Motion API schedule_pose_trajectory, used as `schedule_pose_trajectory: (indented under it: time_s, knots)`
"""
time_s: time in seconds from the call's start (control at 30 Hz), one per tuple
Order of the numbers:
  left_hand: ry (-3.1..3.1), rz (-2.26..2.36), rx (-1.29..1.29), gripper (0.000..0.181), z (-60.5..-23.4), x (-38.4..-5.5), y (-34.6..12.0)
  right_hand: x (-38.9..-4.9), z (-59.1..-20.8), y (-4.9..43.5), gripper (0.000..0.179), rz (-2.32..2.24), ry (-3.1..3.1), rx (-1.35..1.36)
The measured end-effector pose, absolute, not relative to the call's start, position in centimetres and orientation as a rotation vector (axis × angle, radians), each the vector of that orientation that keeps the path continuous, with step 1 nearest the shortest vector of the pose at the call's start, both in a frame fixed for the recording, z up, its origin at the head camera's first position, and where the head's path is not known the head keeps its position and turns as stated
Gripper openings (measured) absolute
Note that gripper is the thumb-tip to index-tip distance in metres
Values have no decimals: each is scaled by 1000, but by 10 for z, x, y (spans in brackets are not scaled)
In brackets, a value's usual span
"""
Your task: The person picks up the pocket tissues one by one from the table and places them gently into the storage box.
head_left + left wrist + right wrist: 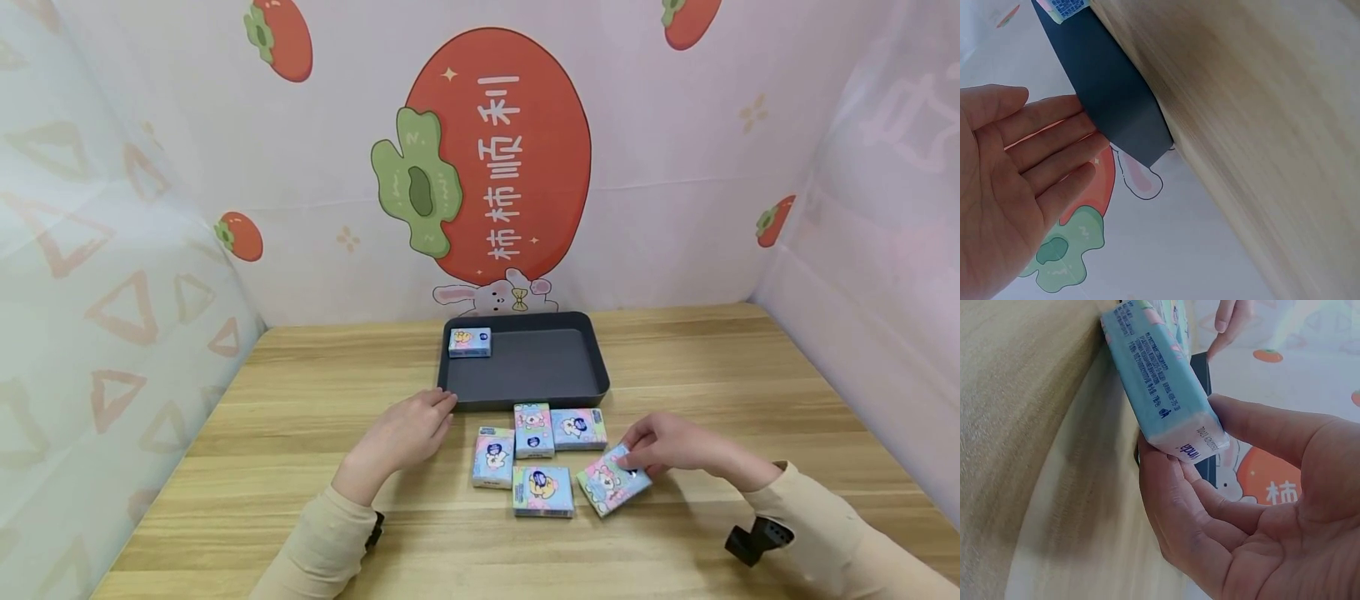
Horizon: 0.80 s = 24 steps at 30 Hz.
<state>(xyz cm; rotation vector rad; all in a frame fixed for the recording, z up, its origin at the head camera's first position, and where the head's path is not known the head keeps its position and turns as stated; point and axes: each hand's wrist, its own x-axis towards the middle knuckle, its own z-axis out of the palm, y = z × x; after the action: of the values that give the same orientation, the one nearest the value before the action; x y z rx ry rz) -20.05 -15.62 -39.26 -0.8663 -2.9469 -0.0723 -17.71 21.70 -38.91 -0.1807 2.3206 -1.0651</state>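
My right hand point(671, 446) pinches a pack of tissues point(606, 487) at its right end, thumb on top and fingers beneath. The pack is tilted, with one end raised off the wooden table in the right wrist view. My left hand point(405, 429) has its fingertips at the near left corner of a dark grey tray point(536, 367); in the left wrist view, its fingers point(1054, 137) lie nearly straight against the tray's wall point(1116, 94). One tissue pack point(470, 343) lies inside the tray at the far left corner.
Several more tissue packs lie before the tray: one pack point(493, 458) at left, an upright-facing pack point(533, 429) and a sideways pack point(579, 428) by the rim, and a pack point(542, 493) nearest me. A patterned curtain point(637, 250) hangs behind the table point(322, 367).
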Motion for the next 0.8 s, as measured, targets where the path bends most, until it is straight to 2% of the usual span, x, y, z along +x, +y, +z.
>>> schedule_pose_trajectory:
  time_s: [0.8]
  knots:
    - [-2969,-70,-849,36,-392,-200,-155,-188,-370,226,38,-1101,2332,-172]
